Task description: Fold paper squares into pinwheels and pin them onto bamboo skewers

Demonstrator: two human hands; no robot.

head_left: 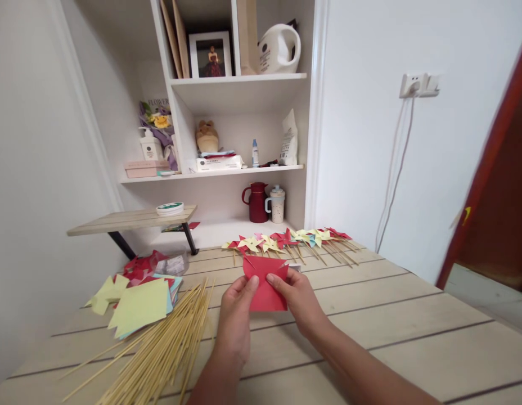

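Both hands hold up a square sheet of red paper [267, 298] above the table, with slits cut in from its upper corners. My left hand [239, 306] pinches its left side, thumb on the near face. On the opposite side my right hand [298, 295] grips it the same way, the thumb lying across the front. The fingers behind the sheet are hidden. Just beyond the sheet, a row of paper pinwheels [284, 239] on sticks lies along the table's back. Left of my left hand is a loose pile of thin wooden sticks [172, 343].
A stack of yellow and blue paper squares [140, 306] lies left, beside a cut yellow piece [107, 293] and red scraps [145, 267]. A small raised stand [130, 219] bears a roll of tape [170, 208]. Behind are shelves with a red jug [257, 202] and a tumbler [277, 205].
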